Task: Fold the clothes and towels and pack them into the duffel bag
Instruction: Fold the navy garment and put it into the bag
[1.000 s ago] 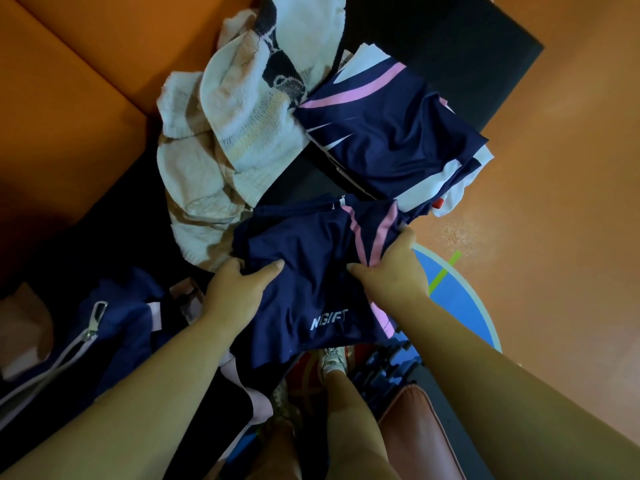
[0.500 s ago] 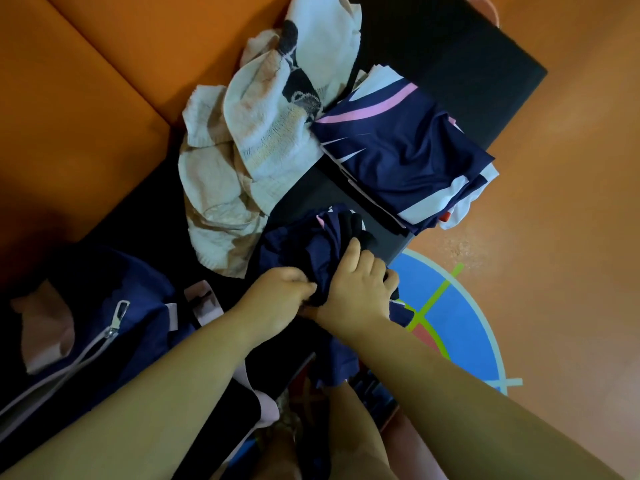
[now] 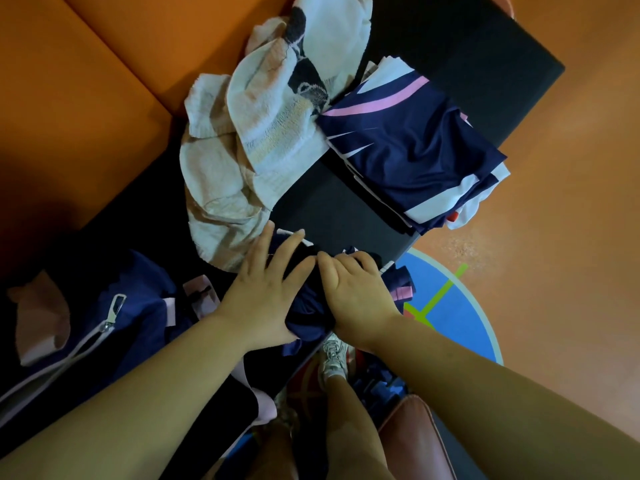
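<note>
both palms pressing a navy garment flat

the left hand (image 3: 263, 299) lies spread, fingers splayed, palm down on a small navy blue sports garment with pink trim (image 3: 306, 315); the right hand (image 3: 353, 294) presses beside it with fingers curled over the cloth's far edge. neither hand pinches: both bear down flat, the thumbs almost touching, the bundle squeezed between them at the near edge of the long black padded bench (image 3: 332, 209). this reads as the last press of a fold, though the hands hide how neat it is.

to the near left sits the navy blue duffel bag with a white zipper and metal pull (image 3: 114, 317), its mouth gaping; what already lies inside cannot be told, beyond a pale pink cloth (image 3: 41, 317) at its left end.

farther along the bench, just beyond the left hand, a heap of rumpled white and cream towels (image 3: 242, 161) is still unfolded. to the far right, a folded stack of navy, white and pink jerseys (image 3: 412, 157) waits, hanging slightly over the bench edge above the orange floor (image 3: 554, 237).

judging from this, the clothes are mostly folded, the towels are untouched, and packing the piles remains.
</note>
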{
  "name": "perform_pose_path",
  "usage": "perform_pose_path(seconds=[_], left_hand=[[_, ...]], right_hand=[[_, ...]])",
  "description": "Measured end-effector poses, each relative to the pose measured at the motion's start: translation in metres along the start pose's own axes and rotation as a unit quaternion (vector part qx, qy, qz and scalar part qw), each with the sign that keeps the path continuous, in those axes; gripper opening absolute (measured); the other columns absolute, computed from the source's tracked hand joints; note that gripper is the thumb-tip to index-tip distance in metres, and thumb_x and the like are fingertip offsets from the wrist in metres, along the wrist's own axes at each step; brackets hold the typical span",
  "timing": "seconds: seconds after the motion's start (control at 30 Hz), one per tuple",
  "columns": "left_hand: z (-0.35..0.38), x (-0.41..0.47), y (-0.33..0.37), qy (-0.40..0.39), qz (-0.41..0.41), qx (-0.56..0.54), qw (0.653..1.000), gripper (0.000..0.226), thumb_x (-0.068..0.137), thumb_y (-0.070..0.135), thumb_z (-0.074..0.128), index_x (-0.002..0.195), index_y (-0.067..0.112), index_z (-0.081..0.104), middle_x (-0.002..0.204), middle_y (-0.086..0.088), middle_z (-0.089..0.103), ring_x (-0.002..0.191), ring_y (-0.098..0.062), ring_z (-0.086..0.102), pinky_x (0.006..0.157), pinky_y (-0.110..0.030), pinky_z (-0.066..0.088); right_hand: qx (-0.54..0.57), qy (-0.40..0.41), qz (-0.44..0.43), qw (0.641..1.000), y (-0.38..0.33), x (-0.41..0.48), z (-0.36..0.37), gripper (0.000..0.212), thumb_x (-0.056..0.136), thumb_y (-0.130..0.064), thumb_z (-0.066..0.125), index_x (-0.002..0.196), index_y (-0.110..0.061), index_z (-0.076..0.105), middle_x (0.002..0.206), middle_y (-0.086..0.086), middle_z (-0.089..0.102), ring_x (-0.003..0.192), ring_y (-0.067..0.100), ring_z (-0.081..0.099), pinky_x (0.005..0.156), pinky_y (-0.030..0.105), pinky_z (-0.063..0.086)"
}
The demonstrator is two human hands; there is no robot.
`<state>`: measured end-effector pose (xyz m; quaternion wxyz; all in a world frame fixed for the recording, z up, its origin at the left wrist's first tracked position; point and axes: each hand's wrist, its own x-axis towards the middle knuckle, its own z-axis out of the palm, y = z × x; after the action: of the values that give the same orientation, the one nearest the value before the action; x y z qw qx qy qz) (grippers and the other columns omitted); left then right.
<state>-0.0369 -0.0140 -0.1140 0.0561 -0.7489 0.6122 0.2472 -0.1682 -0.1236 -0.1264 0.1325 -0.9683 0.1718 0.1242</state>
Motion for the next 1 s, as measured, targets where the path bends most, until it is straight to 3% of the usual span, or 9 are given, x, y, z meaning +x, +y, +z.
perform_pose_path(seconds=[0.1,0.2,0.3,0.47,0.6,0.67,0.77,0.87,1.0], left_hand=[[0.006,0.005,-0.006,-0.058,-0.015,-0.083,0.995,0.122,0.057,0.068,0.068,0.148,0.027,-0.003,0.158,0.006,0.006,0.146,-0.028,-0.006,0.119,-0.047,0.008],[0.000,0.014,-0.010,-0.075,-0.019,-0.044,0.996,0.144,0.044,0.073,0.073,0.145,0.027,-0.018,0.148,0.003,0.018,0.136,-0.025,0.021,0.114,-0.044,0.024],[-0.008,0.030,-0.011,-0.116,-0.015,-0.027,0.993,0.144,0.037,0.070,0.079,0.148,0.029,-0.004,0.139,0.000,0.018,0.126,-0.026,0.019,0.111,-0.041,0.028],[-0.007,0.042,-0.013,-0.157,0.003,-0.065,0.985,0.129,0.043,0.061,0.082,0.147,0.027,0.013,0.157,0.011,-0.005,0.142,-0.031,-0.024,0.118,-0.052,0.001],[0.003,0.033,-0.008,-0.093,-0.007,-0.099,0.991,0.114,0.048,0.058,0.080,0.141,0.019,0.027,0.148,0.005,0.030,0.144,-0.017,0.012,0.120,-0.042,0.004],[0.009,0.027,-0.006,-0.042,-0.002,-0.105,0.994,0.103,0.049,0.053,0.081,0.135,0.017,0.037,0.138,0.003,0.042,0.135,-0.019,0.030,0.118,-0.041,0.012],[0.018,0.020,-0.005,0.030,0.004,-0.113,0.993,0.087,0.042,0.047,0.081,0.117,0.013,0.053,0.116,-0.001,0.059,0.112,-0.025,0.053,0.105,-0.045,0.037],[0.026,0.007,-0.003,0.078,-0.003,-0.134,0.988,0.074,0.042,0.044,0.081,0.104,0.010,0.059,0.102,-0.004,0.064,0.096,-0.028,0.060,0.090,-0.042,0.049],[0.037,-0.018,-0.002,0.108,-0.011,-0.140,0.984,0.089,0.047,0.046,0.084,0.120,0.006,0.054,0.122,-0.010,0.062,0.114,-0.031,0.058,0.095,-0.047,0.049]], right_hand=[[-0.001,-0.011,0.007,1.000,-0.001,0.004,-0.001,0.104,0.031,-0.032,0.087,0.121,0.006,0.051,0.098,0.009,0.067,0.087,0.028,0.065,0.093,0.041,0.041],[0.001,-0.006,-0.003,1.000,-0.002,0.002,-0.001,0.104,0.034,-0.032,0.087,0.123,0.007,0.049,0.098,0.009,0.067,0.085,0.027,0.065,0.092,0.042,0.046],[0.010,0.029,-0.016,0.999,0.002,-0.005,0.003,0.090,0.048,-0.025,0.083,0.122,0.007,0.042,0.097,0.012,0.066,0.084,0.030,0.065,0.091,0.041,0.032],[0.010,0.061,-0.030,0.998,0.007,-0.010,0.011,0.089,0.051,-0.023,0.083,0.123,0.006,0.041,0.098,0.013,0.066,0.087,0.031,0.065,0.089,0.040,0.031],[-0.007,0.008,0.023,1.000,0.009,-0.008,0.011,0.108,0.046,-0.036,0.081,0.133,0.007,0.034,0.106,0.013,0.062,0.089,0.031,0.061,0.079,0.042,0.046],[-0.007,-0.011,0.051,0.999,0.010,-0.004,0.012,0.112,0.036,-0.044,0.083,0.129,0.003,0.041,0.113,0.014,0.061,0.090,0.032,0.061,0.074,0.043,0.048],[-0.007,-0.013,0.043,0.999,0.013,0.000,0.014,0.089,0.034,-0.045,0.083,0.110,-0.007,0.056,0.126,0.013,0.059,0.105,0.040,0.058,0.081,0.049,0.043],[-0.016,-0.008,-0.019,1.000,0.017,0.002,0.016,0.078,0.038,-0.044,0.080,0.106,-0.011,0.058,0.118,0.008,0.065,0.120,0.044,0.052,0.097,0.058,0.034],[-0.030,-0.019,-0.073,0.997,0.015,0.006,0.013,0.074,0.048,-0.045,0.075,0.114,-0.017,0.057,0.092,0.002,0.068,0.083,0.032,0.063,0.074,0.040,0.048]])
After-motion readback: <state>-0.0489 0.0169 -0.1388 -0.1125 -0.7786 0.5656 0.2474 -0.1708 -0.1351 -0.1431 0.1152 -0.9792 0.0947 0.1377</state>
